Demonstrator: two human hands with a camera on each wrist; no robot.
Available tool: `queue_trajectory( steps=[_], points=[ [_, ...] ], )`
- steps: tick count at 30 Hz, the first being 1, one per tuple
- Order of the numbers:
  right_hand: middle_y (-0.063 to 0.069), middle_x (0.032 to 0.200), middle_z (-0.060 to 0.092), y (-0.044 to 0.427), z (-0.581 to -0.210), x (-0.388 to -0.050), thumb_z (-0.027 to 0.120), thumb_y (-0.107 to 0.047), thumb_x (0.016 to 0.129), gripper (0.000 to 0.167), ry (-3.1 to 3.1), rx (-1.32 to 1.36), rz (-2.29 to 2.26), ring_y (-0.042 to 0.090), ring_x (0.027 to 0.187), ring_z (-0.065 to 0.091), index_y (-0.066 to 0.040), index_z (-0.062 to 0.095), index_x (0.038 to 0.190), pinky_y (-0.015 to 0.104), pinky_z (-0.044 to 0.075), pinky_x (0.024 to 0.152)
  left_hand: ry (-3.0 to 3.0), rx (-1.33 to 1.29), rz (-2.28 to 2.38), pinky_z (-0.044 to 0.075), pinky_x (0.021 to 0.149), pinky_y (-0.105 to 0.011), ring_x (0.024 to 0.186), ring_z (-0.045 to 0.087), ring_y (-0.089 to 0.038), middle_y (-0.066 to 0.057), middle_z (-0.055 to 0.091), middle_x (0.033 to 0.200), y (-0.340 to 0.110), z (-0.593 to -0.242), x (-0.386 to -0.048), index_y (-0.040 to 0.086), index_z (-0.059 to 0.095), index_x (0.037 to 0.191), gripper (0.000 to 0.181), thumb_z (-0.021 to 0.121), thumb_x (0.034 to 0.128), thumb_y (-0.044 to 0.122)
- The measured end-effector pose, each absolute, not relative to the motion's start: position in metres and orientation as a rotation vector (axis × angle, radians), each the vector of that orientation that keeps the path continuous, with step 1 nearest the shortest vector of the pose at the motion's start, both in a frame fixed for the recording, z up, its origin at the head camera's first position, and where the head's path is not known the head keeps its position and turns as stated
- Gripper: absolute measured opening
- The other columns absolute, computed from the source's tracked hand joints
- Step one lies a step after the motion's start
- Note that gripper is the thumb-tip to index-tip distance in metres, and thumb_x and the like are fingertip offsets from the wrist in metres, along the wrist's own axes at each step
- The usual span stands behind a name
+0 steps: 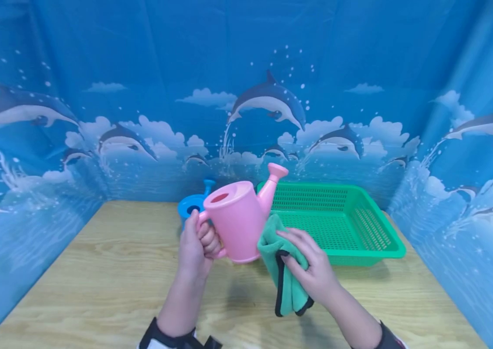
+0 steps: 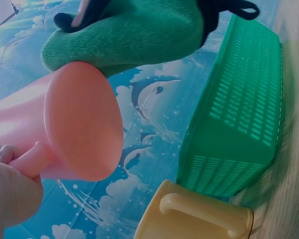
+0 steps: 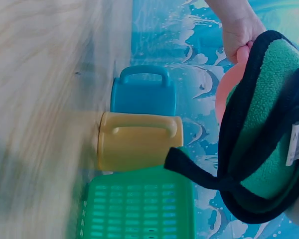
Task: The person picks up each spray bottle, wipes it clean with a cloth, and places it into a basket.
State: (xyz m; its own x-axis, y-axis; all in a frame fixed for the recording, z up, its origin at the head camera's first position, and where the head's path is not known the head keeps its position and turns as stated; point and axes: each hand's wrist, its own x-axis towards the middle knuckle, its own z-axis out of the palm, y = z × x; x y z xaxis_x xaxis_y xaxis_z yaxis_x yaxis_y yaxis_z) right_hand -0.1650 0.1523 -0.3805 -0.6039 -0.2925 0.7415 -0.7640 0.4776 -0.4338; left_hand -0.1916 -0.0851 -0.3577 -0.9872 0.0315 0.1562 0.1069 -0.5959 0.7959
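A pink watering can (image 1: 236, 223) is lifted above the table, tilted a little, its spout up to the right. My left hand (image 1: 199, 242) grips its handle. In my right hand (image 1: 311, 264) is a folded green cloth (image 1: 287, 276) with black edging, pinched between thumb and fingers. The cloth touches the lower right side of the can; in the left wrist view the cloth (image 2: 124, 40) lies against the can (image 2: 84, 122) near its base. Most of the right fingers are hidden in the right wrist view behind the cloth (image 3: 274, 99).
A green plastic basket (image 1: 377, 223) stands at the back right of the wooden table (image 1: 133, 252). Behind the pink can is a blue watering can (image 1: 189, 206). A yellow can (image 3: 139, 144) stands between the blue one and the basket. A dolphin-printed curtain (image 1: 163, 63) encloses the table.
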Motion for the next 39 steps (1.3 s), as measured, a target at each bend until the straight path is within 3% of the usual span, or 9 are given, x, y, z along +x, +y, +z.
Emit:
queue_trajectory(
  steps=[4, 8, 14, 24, 33, 39],
  points=[
    [0.011, 0.128, 0.058, 0.153, -0.381, -0.164, 0.066, 0.007, 0.080, 0.052, -2.131, 0.838, 1.013, 0.022, 0.118, 0.057, -0.011, 0.059, 0.128, 0.033, 0.053, 0.092, -1.414, -0.258, -2.758, 0.010, 0.042, -0.025, 0.034, 0.019, -0.006, 0.011, 0.025, 0.041, -0.084, -0.357, -0.192, 0.013, 0.017, 0.056, 0.056, 0.024, 0.1047, 0.040],
    [0.012, 0.128, 0.059, 0.151, -0.376, -0.168, 0.067, 0.007, 0.079, 0.052, -2.082, 0.738, 1.021, 0.022, 0.119, 0.057, -0.010, 0.061, 0.128, 0.021, 0.048, 0.095, -1.471, -0.344, -2.745, 0.010, 0.043, -0.024, 0.036, 0.020, -0.007, 0.009, 0.022, 0.044, -0.079, -0.357, -0.191, 0.012, 0.017, 0.057, 0.054, 0.022, 0.1047, 0.037],
    [0.014, 0.131, 0.056, 0.148, -0.362, -0.179, 0.067, 0.006, 0.081, 0.051, -2.019, 0.629, 1.033, 0.025, 0.118, 0.055, -0.010, 0.061, 0.129, 0.009, 0.041, 0.093, -1.595, -0.337, -2.696, 0.019, 0.042, -0.021, 0.036, 0.026, -0.007, 0.009, 0.029, 0.043, -0.075, -0.358, -0.186, 0.010, 0.020, 0.058, 0.055, 0.029, 0.1039, 0.040],
    [0.021, 0.133, 0.051, 0.149, -0.344, -0.194, 0.066, -0.003, 0.088, 0.041, -1.894, 0.603, 1.025, 0.033, 0.122, 0.049, -0.005, 0.060, 0.128, 0.020, 0.041, 0.092, -1.627, -0.360, -2.651, 0.021, 0.041, -0.018, 0.037, 0.027, -0.006, 0.010, 0.030, 0.044, -0.071, -0.361, -0.183, 0.010, 0.022, 0.057, 0.056, 0.033, 0.1027, 0.041],
    [0.021, 0.133, 0.050, 0.148, -0.339, -0.191, 0.065, -0.012, 0.092, 0.038, -1.886, 0.642, 1.022, 0.033, 0.122, 0.049, -0.005, 0.059, 0.129, 0.022, 0.042, 0.093, -1.417, -0.603, -2.757, 0.003, 0.043, -0.031, 0.039, 0.011, -0.016, 0.005, 0.021, 0.046, -0.075, -0.362, -0.184, 0.012, 0.019, 0.059, 0.050, 0.023, 0.1052, 0.031],
    [0.022, 0.132, 0.051, 0.146, -0.337, -0.192, 0.064, -0.010, 0.091, 0.038, -1.865, 0.677, 0.984, 0.034, 0.120, 0.050, -0.004, 0.059, 0.128, 0.024, 0.043, 0.092, -1.359, -0.656, -2.794, 0.000, 0.044, -0.033, 0.039, 0.008, -0.018, 0.004, 0.019, 0.046, -0.078, -0.363, -0.186, 0.013, 0.019, 0.057, 0.050, 0.019, 0.1048, 0.027]
  ],
)
